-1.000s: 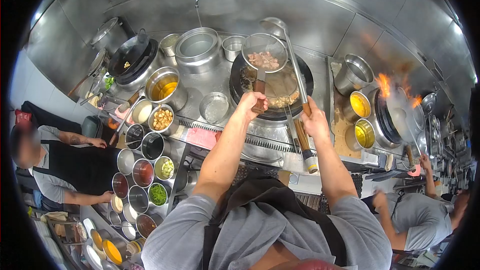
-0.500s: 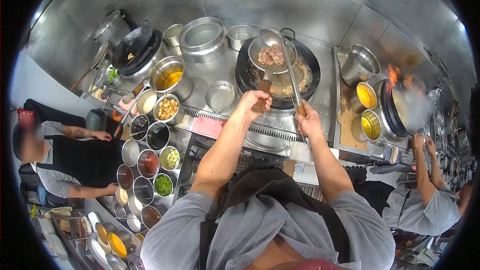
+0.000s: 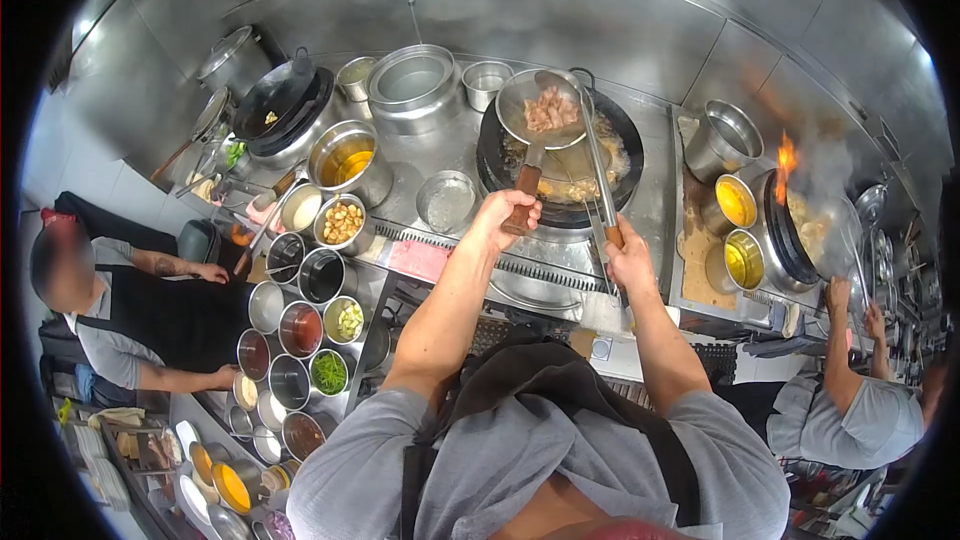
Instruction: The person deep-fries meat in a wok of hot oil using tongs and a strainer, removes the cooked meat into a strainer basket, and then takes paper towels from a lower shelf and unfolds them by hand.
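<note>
My left hand (image 3: 506, 218) is wrapped round the wooden handle of a round strainer (image 3: 515, 105), which holds pieces of pinkish meat (image 3: 551, 110). Under the strainer sits a dark wok (image 3: 630, 140) with bubbling liquid (image 3: 570, 185) and food in it. My right hand (image 3: 630, 258) grips the wooden handle of a long metal ladle (image 3: 600, 155). The ladle's bowl is at the strainer's upper edge, partly hidden behind the meat and shaft.
Pots of oil (image 3: 350, 165) and water (image 3: 412, 80) stand left of the wok. Several ingredient tins (image 3: 301, 330) fill the left counter, beside a co-worker (image 3: 150, 310). At right, another person (image 3: 850, 400) works at a flaming wok (image 3: 800, 225).
The strainer with meat was beyond the wok's middle, and now hangs over its upper left. The ladle has shifted with it. The right co-worker's hands have come to the flaming wok.
</note>
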### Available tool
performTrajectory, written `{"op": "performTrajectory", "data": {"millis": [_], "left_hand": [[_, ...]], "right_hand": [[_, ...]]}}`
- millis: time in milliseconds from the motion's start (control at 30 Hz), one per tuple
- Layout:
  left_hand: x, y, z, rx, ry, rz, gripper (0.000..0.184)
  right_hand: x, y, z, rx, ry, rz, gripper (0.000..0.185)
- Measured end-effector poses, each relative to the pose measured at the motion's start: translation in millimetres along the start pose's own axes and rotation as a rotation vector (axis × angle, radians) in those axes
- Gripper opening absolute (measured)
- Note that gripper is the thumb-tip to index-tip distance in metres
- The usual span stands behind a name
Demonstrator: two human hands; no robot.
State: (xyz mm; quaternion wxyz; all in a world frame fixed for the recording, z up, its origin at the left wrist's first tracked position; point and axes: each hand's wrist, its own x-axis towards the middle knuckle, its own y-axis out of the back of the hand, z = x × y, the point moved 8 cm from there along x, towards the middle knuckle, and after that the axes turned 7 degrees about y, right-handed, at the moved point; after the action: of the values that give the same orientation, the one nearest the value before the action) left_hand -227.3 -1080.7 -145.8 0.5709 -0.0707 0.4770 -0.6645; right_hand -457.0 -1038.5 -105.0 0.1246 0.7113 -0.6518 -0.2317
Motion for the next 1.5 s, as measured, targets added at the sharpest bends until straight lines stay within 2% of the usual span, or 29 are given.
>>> {"op": "performTrajectory", "data": {"millis": [67, 167, 267, 300, 333, 400, 433, 467, 533, 567, 667, 800, 867, 900, 933, 1000, 1067, 1167, 1333, 1500], "left_hand": [[2, 1, -1, 0.0, 0.009, 0.011, 0.026], [-1, -6, -3, -0.008, 0.018, 0.008, 0.023], [-16, -23, 2, 0.047, -0.058, 0.034, 0.024], [-23, -31, 5, 0.114, -0.103, 0.039, 0.024], [-30, -38, 9, 0.181, -0.151, 0.044, 0.025], [-31, -48, 15, 0.177, -0.175, 0.02, 0.025], [-27, -43, 14, 0.194, -0.141, 0.077, 0.025], [-23, -34, 12, 0.204, -0.106, 0.138, 0.025], [-18, -23, 6, 0.215, -0.092, 0.146, 0.023], [-22, -18, 4, 0.239, -0.083, 0.177, 0.019], [-43, -2, -11, 0.255, -0.011, 0.24, 0.009], [-81, 21, -25, 0.167, -0.021, 0.309, 0.009], [-105, 26, -24, 0.088, -0.047, 0.248, 0.015], [-112, 37, -26, 0.06, -0.061, 0.23, 0.023], [-121, 48, -26, 0.047, -0.082, 0.243, 0.023], [-142, 58, -19, 0.12, -0.221, 0.185, 0.024], [-166, 69, -17, 0.116, -0.3, 0.223, 0.025], [-188, 123, -28, 0.137, -0.234, 0.394, 0.02], [-181, 207, -44, 0.038, -0.106, 0.381, 0.023], [-146, 281, -42, 0.013, -0.015, 0.284, 0.027]], "right_hand": [[-2, 6, 0, 0.014, 0.012, 0.012, 0.058], [0, 30, -29, -0.25, 0.399, 0.182, 0.058], [-1, 40, -40, -0.256, 0.497, 0.238, 0.06], [3, 39, -33, -0.386, 0.694, 0.35, 0.06], [1, 40, -36, -0.386, 0.702, 0.357, 0.06], [14, 14, 12, 0.185, 0.069, 0.003, 0.061], [14, 2, 20, 0.496, 0.112, 0.001, 0.052], [8, -2, 20, 0.489, 0.118, -0.017, 0.052], [-5, -26, 23, 0.912, -0.054, -0.167, 0.042], [-17, -31, 9, 1.003, -0.077, -0.231, 0.036], [-39, -43, 1, 1.141, -0.19, -0.292, 0.041], [-62, -43, -13, 1.22, -0.235, -0.412, 0.045], [-69, -44, -16, 1.2, -0.258, -0.464, 0.046], [-69, -45, -19, 1.149, -0.217, -0.485, 0.047], [-66, -46, -23, 1.098, -0.17, -0.509, 0.048], [-64, -55, -27, 1.063, -0.159, -0.566, 0.052], [-63, -66, -37, 0.993, -0.112, -0.579, 0.055], [-55, -88, -50, 0.995, -0.114, -0.629, 0.056], [-35, -142, -77, 0.981, -0.156, -0.675, 0.053], [8, -237, -140, 0.947, -0.148, -0.73, 0.048]]}}
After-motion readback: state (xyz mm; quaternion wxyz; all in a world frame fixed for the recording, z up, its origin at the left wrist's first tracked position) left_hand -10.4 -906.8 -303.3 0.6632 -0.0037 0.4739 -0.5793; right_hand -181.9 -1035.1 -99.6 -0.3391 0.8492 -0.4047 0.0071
